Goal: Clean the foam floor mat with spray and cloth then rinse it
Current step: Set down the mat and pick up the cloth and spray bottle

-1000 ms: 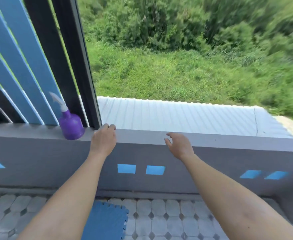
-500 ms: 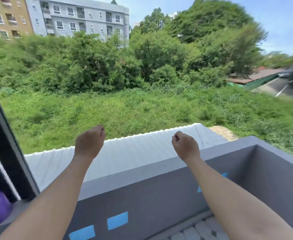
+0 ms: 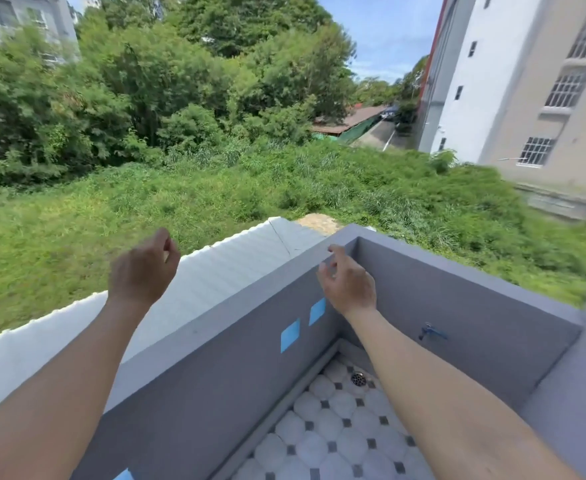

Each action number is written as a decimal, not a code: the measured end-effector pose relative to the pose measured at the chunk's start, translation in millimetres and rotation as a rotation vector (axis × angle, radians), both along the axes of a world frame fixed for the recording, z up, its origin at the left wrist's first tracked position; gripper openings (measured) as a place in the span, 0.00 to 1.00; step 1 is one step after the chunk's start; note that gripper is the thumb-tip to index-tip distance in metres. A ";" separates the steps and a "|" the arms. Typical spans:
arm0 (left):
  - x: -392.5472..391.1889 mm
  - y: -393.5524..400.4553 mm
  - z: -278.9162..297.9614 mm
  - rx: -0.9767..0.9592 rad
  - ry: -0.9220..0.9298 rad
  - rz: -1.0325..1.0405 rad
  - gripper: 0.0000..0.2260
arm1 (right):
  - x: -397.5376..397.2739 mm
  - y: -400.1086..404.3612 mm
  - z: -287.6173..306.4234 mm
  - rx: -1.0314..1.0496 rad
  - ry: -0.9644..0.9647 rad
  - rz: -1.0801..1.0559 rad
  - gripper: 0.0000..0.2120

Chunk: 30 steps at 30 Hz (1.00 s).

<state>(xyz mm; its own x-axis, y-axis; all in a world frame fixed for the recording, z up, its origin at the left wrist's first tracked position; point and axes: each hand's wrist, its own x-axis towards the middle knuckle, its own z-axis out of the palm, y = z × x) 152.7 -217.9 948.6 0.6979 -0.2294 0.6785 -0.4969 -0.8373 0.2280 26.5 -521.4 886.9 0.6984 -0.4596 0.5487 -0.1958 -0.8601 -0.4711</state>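
Both my arms are raised in front of a grey balcony wall (image 3: 215, 368). My left hand (image 3: 142, 268) hovers above the wall's top ledge with fingers loosely curled and nothing in it. My right hand (image 3: 348, 284) is near the wall's corner, fingers apart and empty. A small blue tap (image 3: 431, 332) sticks out of the right-hand wall. Below it a round floor drain (image 3: 358, 378) sits in the tiled floor (image 3: 336, 434). The foam mat, the spray bottle and any cloth are out of view.
Beyond the wall lie a white corrugated roof (image 3: 229, 268), overgrown grass and trees. A pale building (image 3: 526, 91) rises at the right. Blue square tiles (image 3: 289, 334) are set in the wall. A grey wall edge (image 3: 582, 393) closes the right side.
The view has swung right and up: the purple spray bottle and blue mat have left the frame, the corner, tap and drain have come in. My hands lifted off the ledge; the right one opened.
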 end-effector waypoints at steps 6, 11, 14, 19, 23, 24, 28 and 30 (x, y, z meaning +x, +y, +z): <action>-2.0 -60.3 12.9 0.096 0.074 -0.283 0.23 | -76.9 -32.4 22.6 0.067 0.223 -0.197 0.34; -8.5 -123.6 -6.5 0.209 0.126 -0.536 0.32 | -153.9 -37.5 7.0 0.209 0.324 -0.450 0.39; -31.2 -169.5 -28.8 0.274 0.121 -0.692 0.35 | -205.7 -47.1 -15.0 0.308 0.357 -0.606 0.41; -87.0 -221.0 -87.2 0.420 0.235 -0.828 0.37 | -285.4 -46.3 -64.0 0.495 0.409 -0.799 0.45; -141.6 -264.0 -149.3 0.515 0.379 -0.922 0.38 | -342.0 -32.9 -121.3 0.675 0.474 -0.908 0.46; -158.0 -273.4 -169.4 0.530 0.416 -0.942 0.39 | -353.2 -29.3 -139.8 0.727 0.484 -0.932 0.46; -220.4 -293.5 -265.9 0.668 0.524 -1.006 0.40 | -377.5 -7.4 -230.0 0.963 0.465 -0.982 0.46; -246.1 -294.5 -319.3 0.766 0.567 -1.027 0.39 | -380.3 4.2 -280.4 1.097 0.506 -0.975 0.45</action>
<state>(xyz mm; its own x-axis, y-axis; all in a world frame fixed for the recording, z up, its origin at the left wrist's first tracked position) -93.4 -512.4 629.3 0.1278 -0.9787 -0.1607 -0.9513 -0.1667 0.2592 -353.9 -517.1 606.5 -0.0977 -0.8347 -0.5419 -0.7822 0.4011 -0.4767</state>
